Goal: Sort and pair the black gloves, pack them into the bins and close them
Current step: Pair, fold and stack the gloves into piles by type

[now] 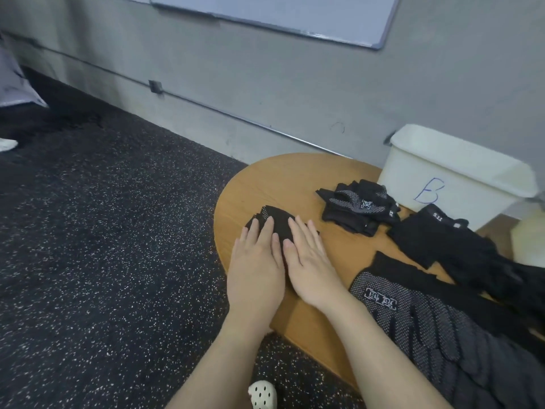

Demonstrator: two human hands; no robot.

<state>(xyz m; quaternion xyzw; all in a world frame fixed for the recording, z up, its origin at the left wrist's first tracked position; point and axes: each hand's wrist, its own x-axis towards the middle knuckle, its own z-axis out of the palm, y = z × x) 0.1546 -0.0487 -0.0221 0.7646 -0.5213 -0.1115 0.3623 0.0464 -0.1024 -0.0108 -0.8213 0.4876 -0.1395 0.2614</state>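
A folded glove (pixel 275 217) lies near the left edge of the table (pixel 295 178). Both hands rest flat on it, side by side and touching. The left hand (pixel 256 267) covers the glove's near-left part; the right hand (pixel 309 265) covers its near-right part. All fingers are straight and pressed down; neither hand curls around anything.

Beyond and to the right of the glove, apart from it, sits a small stack (pixel 361 206) of folded gloves with white dots and white lettering. Just right of the stack stands a white bin (pixel 460 172), marked with a blue letter "B", with no lid on it. In front of the bin lies a loose pile (pixel 460 249) of black gloves. Nearer the person, dotted gloves (pixel 418 323) lie spread out, cuffs toward the hands, just beside the right forearm.

The table stands against a grey wall (pixel 265 84) carrying a whiteboard (pixel 295 13). Dark speckled floor (pixel 103 231) lies to the left. A white perforated shoe (pixel 262 395) shows at the bottom edge.
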